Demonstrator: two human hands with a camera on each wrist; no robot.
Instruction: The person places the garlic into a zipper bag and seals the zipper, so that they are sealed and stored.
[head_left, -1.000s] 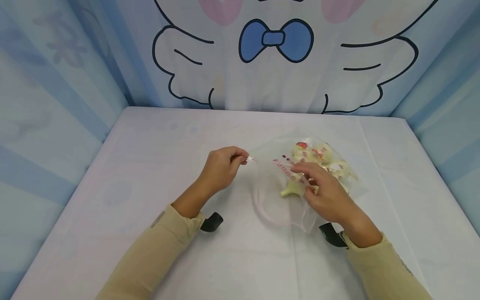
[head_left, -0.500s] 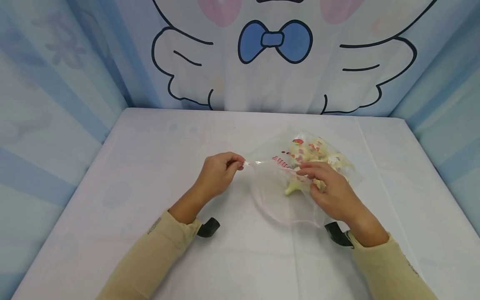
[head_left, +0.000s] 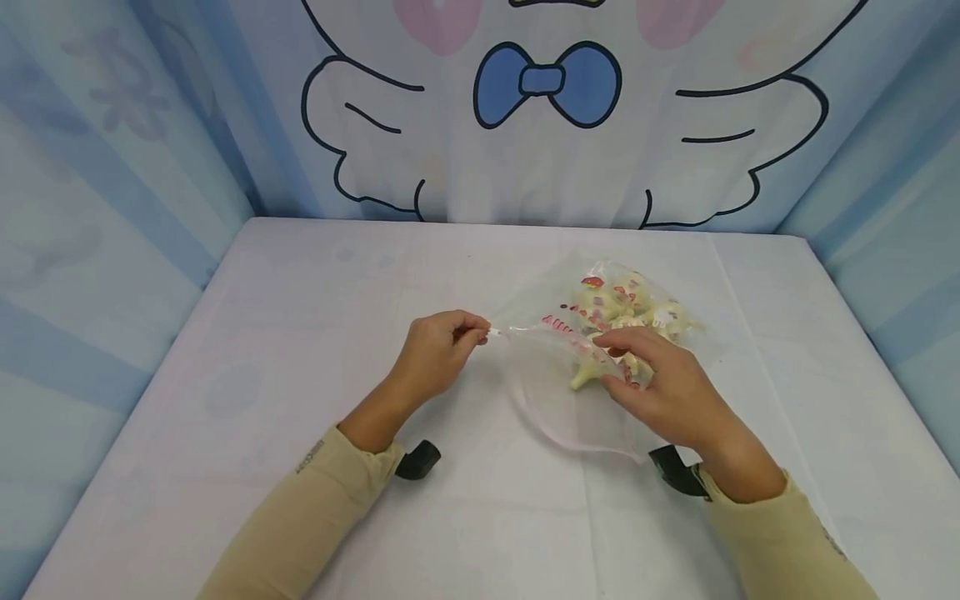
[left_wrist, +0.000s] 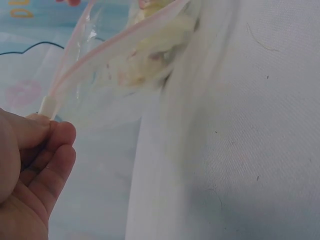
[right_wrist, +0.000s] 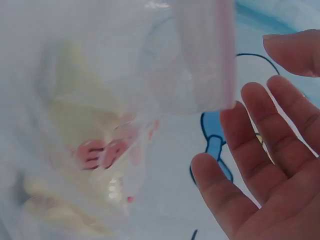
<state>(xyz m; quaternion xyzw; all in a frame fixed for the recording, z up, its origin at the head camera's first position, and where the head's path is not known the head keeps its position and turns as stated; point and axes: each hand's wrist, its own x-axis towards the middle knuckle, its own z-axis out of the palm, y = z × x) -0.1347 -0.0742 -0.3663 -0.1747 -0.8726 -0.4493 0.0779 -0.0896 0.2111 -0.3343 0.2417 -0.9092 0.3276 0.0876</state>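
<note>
A clear zip bag (head_left: 543, 400) with pink edges and red print stands with its mouth parted toward the person. Pale yellow pieces with pinkish marks (head_left: 600, 304) lie inside it; their kind is unclear through the plastic. At the bag's left corner my left hand (head_left: 438, 350) pinches the white zip slider (left_wrist: 47, 106) between thumb and fingers. My right hand (head_left: 667, 387) is at the bag's right side, its thumb apart from its spread fingers. In the right wrist view, the pink edge (right_wrist: 227, 60) reaches the fingers (right_wrist: 262, 135); whether they touch is unclear.
The bag rests on a white cloth-covered table (head_left: 315, 275). Behind it hangs a printed curtain with a blue bow (head_left: 542, 82), and pale blue curtains (head_left: 112, 250) flank both sides. Black wrist cameras (head_left: 417, 460) show under the sleeves.
The right fingers have come off the bag's edge and spread. The left hand has shifted slightly left and down, still pinching the slider. The bag's mouth has shifted and changed shape.
</note>
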